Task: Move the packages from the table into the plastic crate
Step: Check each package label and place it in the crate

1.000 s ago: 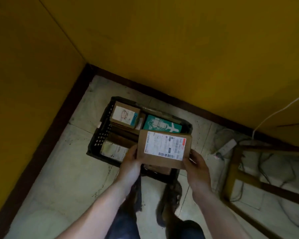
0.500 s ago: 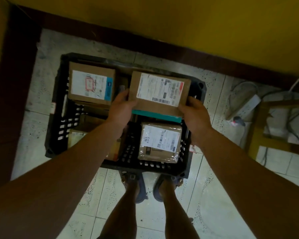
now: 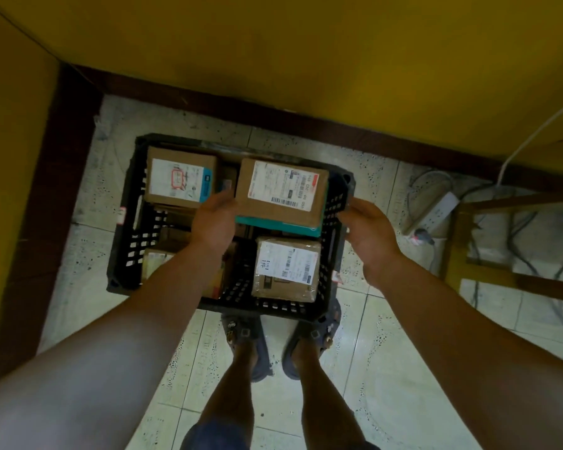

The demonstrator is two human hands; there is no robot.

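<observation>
Package (image 3: 281,190) is laid on a teal box (image 3: 280,226), far right in the crate (image 3: 124,222). Its left edge is touched by the left hand (image 3: 213,219), grip unclear; the right hand (image 3: 369,233) is held slack, apart, over the right rim.

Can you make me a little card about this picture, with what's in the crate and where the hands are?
crate: black plastic, on the tiled floor
top box: brown, white label, lying on a teal box
left hand: against the top box's left edge
right hand: open, not touching any box
power strip: on the floor, right of the crate
</observation>
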